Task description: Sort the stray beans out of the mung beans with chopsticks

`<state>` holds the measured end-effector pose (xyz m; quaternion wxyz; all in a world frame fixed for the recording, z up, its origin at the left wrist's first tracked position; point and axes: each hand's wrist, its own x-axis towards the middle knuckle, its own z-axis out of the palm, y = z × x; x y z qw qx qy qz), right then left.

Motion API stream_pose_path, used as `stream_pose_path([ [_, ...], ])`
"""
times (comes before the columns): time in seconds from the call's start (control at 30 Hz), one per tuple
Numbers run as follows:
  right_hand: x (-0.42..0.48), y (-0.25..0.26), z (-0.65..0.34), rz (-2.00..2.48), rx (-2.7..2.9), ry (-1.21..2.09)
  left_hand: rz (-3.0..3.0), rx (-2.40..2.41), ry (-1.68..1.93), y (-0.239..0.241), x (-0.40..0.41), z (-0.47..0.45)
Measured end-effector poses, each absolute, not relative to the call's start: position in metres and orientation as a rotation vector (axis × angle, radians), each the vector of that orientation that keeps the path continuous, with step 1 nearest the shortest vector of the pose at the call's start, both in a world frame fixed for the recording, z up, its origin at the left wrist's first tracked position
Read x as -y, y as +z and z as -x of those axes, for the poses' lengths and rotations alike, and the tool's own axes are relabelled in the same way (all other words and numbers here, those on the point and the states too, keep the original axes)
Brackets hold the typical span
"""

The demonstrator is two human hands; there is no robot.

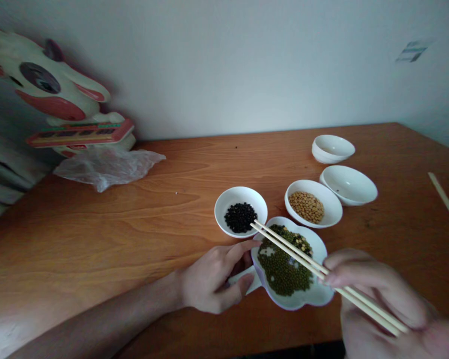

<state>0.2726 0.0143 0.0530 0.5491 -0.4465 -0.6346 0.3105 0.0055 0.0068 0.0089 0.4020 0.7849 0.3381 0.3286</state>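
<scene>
My right hand (377,299) is closed around a pair of wooden chopsticks (295,252). Their tips reach the rim of a small white bowl of black beans (240,212). The chopsticks cross over a flower-shaped white dish (318,294) filled with green beans mixed with a few yellow ones. My left hand (213,276) grips that dish's left edge, thumb and fingers curled on the rim. A white bowl of yellow soybeans (313,203) stands just behind the dish.
Two empty white bowls (347,185) (333,148) stand at the back right of the wooden table (115,224). A loose stick (445,199) lies at the right edge. A crumpled plastic bag (107,167) and a painted animal figure (60,99) sit at the back left against the wall.
</scene>
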Motion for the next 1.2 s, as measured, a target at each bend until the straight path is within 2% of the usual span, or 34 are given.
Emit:
stream_pose_path([
  [0.2,-0.003,-0.027,-0.376,1.106,1.456,0.671,-1.985,-0.859,0.813,0.008,-0.006,-0.005],
  [0.3,0.003,-0.046,-0.403,1.225,1.463,0.694,-1.98,-0.878,0.805,0.009,-0.005,-0.005],
  [0.63,0.016,-0.001,-0.355,1.246,1.603,0.586,-1.895,-0.877,0.77,0.005,-0.002,-0.002],
  [1.2,0.021,0.003,-0.33,1.299,1.463,0.632,-1.87,-0.892,0.734,0.001,0.0,0.0],
])
